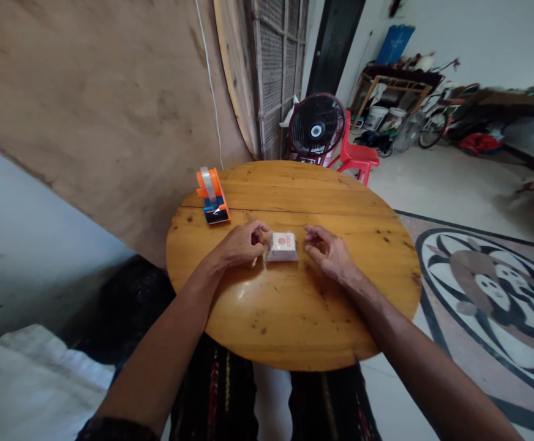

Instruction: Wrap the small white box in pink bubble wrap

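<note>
A small white box (285,241) with red print on its top lies on the round wooden table (267,318). It looks wrapped in clear, shiny plastic that sticks out at its left end. My left hand (244,242) is close beside that end, fingers curved and thumb apart from the index finger; whether it touches the plastic I cannot tell. On the other side, my right hand (331,252) is open and bent toward the box, a small gap away, holding nothing. An orange and blue tape dispenser (212,199) with a roll of clear tape stands at the table's far left.
Behind the table are a dark red fan (317,127) and a red plastic chair (359,156). A brown board (111,110) leans at the left. To the right, the floor bears a round panda pattern (496,300). A bicycle (435,125) stands farther back.
</note>
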`<state>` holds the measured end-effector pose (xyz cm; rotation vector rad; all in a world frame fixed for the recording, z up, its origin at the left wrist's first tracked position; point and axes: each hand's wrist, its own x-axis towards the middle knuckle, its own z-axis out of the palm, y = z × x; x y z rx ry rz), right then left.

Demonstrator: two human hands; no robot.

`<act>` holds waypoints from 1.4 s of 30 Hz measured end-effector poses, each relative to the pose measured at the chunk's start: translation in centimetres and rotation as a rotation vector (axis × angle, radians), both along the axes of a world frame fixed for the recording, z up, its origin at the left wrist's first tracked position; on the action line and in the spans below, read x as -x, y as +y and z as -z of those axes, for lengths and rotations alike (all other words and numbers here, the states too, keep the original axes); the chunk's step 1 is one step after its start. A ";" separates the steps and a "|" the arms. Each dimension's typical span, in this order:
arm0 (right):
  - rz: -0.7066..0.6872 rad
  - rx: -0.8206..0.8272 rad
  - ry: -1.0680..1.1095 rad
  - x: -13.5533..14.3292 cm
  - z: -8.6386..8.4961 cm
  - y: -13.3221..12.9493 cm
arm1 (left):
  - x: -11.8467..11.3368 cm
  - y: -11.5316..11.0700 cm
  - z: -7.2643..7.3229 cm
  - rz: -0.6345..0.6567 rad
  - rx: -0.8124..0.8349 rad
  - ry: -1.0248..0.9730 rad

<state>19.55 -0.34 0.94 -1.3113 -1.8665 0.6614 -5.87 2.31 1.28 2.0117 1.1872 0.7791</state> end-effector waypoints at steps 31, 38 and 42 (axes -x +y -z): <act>-0.164 -0.101 -0.227 1.3 -0.6 -0.5 | -0.9 -1.1 -1.4 0.140 -0.019 0.117; -0.142 -0.127 -0.278 1.3 -1.1 -0.9 | -1.0 -1.1 -1.4 0.188 -0.048 0.140; -0.157 -0.104 -0.302 1.1 -1.1 -0.8 | -0.6 -1.0 -1.5 0.171 -0.091 0.198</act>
